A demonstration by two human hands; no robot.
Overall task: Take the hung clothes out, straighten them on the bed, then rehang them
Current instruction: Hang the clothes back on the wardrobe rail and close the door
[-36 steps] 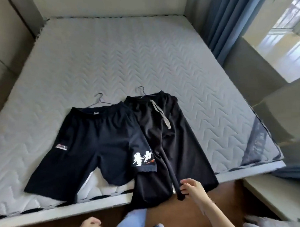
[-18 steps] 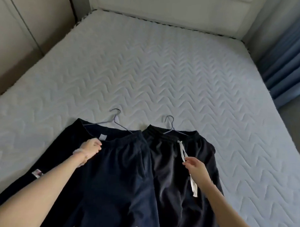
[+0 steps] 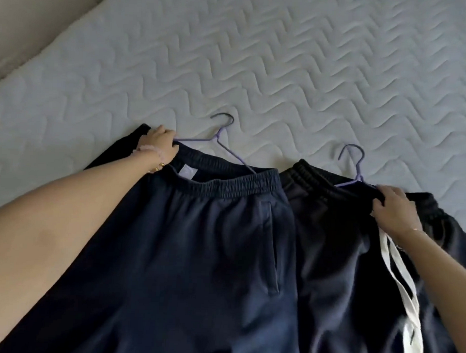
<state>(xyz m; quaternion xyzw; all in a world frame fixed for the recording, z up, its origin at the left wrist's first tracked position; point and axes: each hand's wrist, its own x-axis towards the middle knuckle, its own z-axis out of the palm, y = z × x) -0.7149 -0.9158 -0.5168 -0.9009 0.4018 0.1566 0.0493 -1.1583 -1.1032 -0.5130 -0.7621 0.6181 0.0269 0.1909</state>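
Two pairs of shorts lie side by side on the white quilted bed. The navy shorts are on the left, with a purple wire hanger tucked in their waistband. My left hand grips the waistband's left end, at the hanger's arm. The black shorts lie on the right, with a white drawstring and a second purple hanger. At the middle of that waistband my right hand grips the fabric.
Bare mattress stretches beyond both hanger hooks. A beige wall or panel borders the bed at the upper left.
The view has closed in on the waistbands. My left hand slid out to the navy waistband's left end. My right hand moved up from the drawstring to the black waistband.
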